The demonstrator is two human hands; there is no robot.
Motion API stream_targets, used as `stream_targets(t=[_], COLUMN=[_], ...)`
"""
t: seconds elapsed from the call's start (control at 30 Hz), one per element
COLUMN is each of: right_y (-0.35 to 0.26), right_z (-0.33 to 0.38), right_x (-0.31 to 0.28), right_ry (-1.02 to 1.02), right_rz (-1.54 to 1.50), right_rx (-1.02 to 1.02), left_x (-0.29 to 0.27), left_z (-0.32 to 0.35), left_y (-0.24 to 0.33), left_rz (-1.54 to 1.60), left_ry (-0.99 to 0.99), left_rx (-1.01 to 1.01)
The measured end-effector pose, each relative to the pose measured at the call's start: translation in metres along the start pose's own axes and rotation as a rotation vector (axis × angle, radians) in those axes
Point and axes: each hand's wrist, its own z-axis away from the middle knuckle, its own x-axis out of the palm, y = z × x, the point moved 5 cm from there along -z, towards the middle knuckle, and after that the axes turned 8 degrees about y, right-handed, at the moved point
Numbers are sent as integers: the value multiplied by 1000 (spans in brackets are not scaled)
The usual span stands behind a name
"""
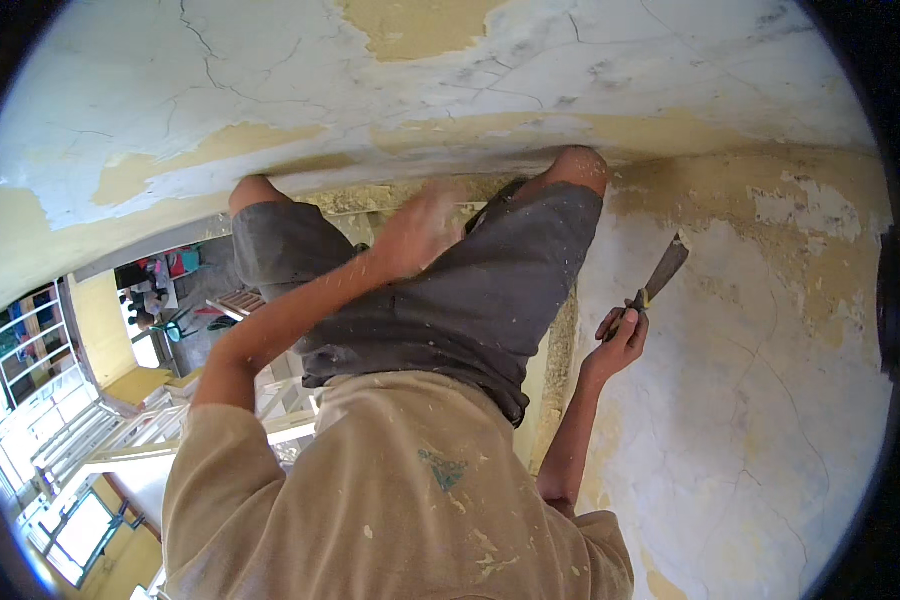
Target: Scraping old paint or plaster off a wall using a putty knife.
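right hand (pixel 620 340) gripping scraper (pixel 660 275), cracked peeling yellow wall (pixel 770 400)

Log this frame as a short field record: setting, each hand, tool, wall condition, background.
setting: person up close against a peeling wall, seen from above
left hand: left hand blurred, raised near the wall edge above the knees; whether it holds anything cannot be told
right hand: right hand gripping the handle of a scraper
tool: flat blade tilted up, at the wall surface; contact unclear
wall condition: cracked whitish coat with yellow patches exposed
clothing: dusty beige shirt, grey shorts
background: white ladder and a room far below, at left
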Motion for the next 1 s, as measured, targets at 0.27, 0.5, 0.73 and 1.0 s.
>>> stream_targets(t=[0.27, 0.5, 0.73, 1.0], right_y=[5, 3, -19, -32], right_z=[7, 43, 82, 87], right_x=[31, 77, 158, 189], right_ry=[-122, -246, -816, -954], right_rz=[-29, -29, -275, -475], right_rx=[-65, -84, 254, 472], left_x=[-9, -47, -110, -150], left_z=[50, -14, -73, -64], left_y=[-73, -23, -18, -15], left_rz=[-361, 744, 1051, 1094], left_ry=[-375, 549, 978, 1102], left_rx=[-836, -693, -692, -728])
